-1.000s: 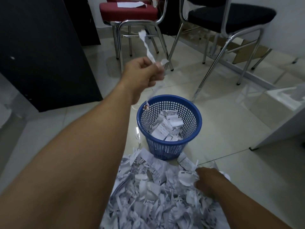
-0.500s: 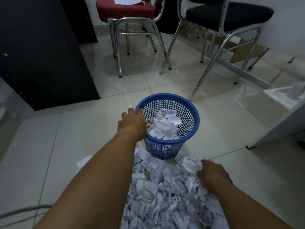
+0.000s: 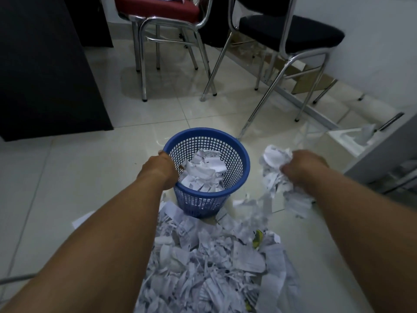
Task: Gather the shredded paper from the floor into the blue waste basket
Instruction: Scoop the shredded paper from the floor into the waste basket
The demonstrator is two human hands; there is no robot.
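left hand (image 3: 158,169): fingers curled over rim of round blue plastic mesh waste basket (image 3: 237,144) | right hand (image 3: 303,168): fingers gripping white shredded paper clump (image 3: 274,160) right of basket | paper pile (image 3: 209,263) on floor (image 3: 90,177)

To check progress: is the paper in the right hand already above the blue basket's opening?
No, the right hand holds its paper clump to the right of the blue basket, outside its rim.
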